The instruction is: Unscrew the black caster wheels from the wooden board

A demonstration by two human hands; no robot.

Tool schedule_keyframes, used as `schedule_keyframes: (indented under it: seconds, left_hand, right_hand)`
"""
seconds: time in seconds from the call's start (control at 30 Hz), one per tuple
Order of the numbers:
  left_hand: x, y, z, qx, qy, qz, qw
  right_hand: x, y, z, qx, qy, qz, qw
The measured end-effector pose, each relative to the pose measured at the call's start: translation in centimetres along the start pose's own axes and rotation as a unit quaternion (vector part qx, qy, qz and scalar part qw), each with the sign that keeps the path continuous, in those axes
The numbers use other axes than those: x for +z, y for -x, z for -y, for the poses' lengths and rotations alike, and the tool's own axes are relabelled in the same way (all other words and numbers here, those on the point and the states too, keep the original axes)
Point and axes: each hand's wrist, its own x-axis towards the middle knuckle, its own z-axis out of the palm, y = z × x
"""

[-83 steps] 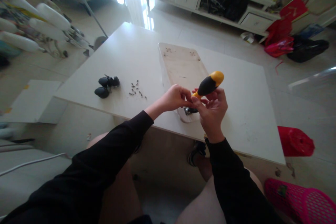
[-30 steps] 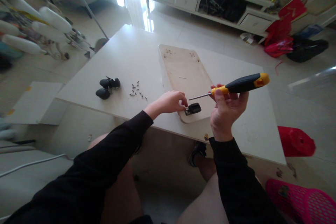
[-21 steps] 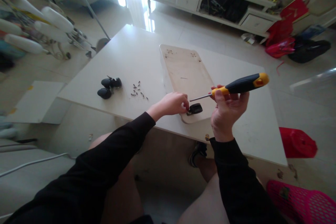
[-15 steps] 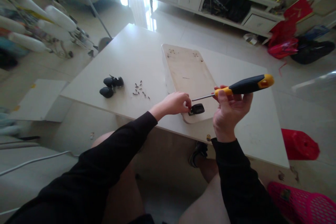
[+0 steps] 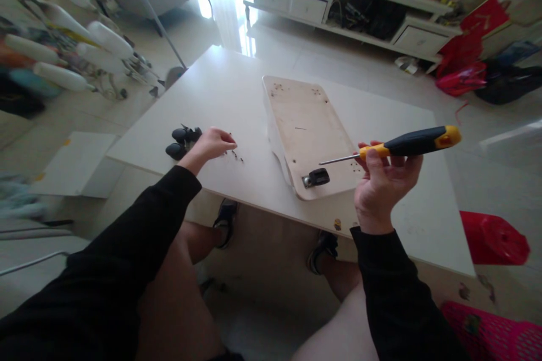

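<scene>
My right hand (image 5: 386,177) holds a yellow and black screwdriver (image 5: 417,142) level above the near right corner of a pale wooden board (image 5: 307,130), its tip pointing left. A black caster (image 5: 316,179) sits on the board's near corner, untouched. My left hand (image 5: 212,144) hovers over several small dark screws (image 5: 235,154) on the white table (image 5: 393,124), fingers curled down onto them; I cannot tell whether a screw is between the fingers. Loose black casters (image 5: 181,141) lie just left of that hand.
A white TV cabinet (image 5: 359,5) lines the far wall, with red bags (image 5: 459,67) on the floor beside it. A red bin (image 5: 493,237) and a pink basket (image 5: 495,333) stand at the right. White bottles on a rack (image 5: 76,56) are at the left.
My left hand left the caster on the board and moved left to the pile of screws. My right hand went from driving at the caster to holding the screwdriver level.
</scene>
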Motion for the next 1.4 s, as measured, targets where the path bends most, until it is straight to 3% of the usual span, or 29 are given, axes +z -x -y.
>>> schedule_keyframes:
  seconds: [0.13,0.3,0.43,0.53,0.63,0.73,0.87,1.1,1.23,1.4]
  left_hand:
    - [0.3,-0.6,3.6,-0.032,-0.054,-0.008,0.998]
    - [0.5,-0.8,4.4,-0.015,-0.054,-0.022,0.998]
    - [-0.2,-0.5,2.9,0.014,-0.030,-0.066,0.997]
    - [0.0,0.8,1.1,0.021,0.024,-0.058,0.998]
    - [1.6,3.2,-1.0,0.010,0.099,-0.002,0.995]
    - [3.9,6.4,-3.0,0.020,0.150,0.101,0.983]
    - [6.5,10.0,-5.0,0.054,0.167,0.182,0.967]
    - [9.0,13.9,-6.4,0.109,0.203,0.139,0.963]
    - [11.5,15.0,-7.9,0.034,0.261,0.118,0.958]
    - [14.1,15.2,-9.8,-0.054,0.403,0.146,0.902]
  right_hand:
    - [-0.4,0.1,0.3,0.001,0.005,0.002,1.000]
    - [-0.5,0.1,0.3,-0.005,0.003,0.000,1.000]
    - [-0.8,0.0,0.2,-0.005,0.008,0.001,1.000]
    - [-1.0,-0.1,0.3,-0.011,0.008,-0.001,1.000]
    - [-1.5,-0.3,0.7,-0.023,0.014,-0.004,1.000]
    - [-2.5,-0.5,1.3,-0.028,0.019,-0.012,0.999]
    - [-4.1,0.1,1.9,0.013,0.012,0.022,1.000]
    - [-5.2,2.9,1.0,0.096,0.033,0.067,0.993]
    - [-5.3,3.7,0.7,0.103,0.042,0.071,0.991]
    - [-5.3,3.5,0.2,0.119,0.050,0.089,0.988]
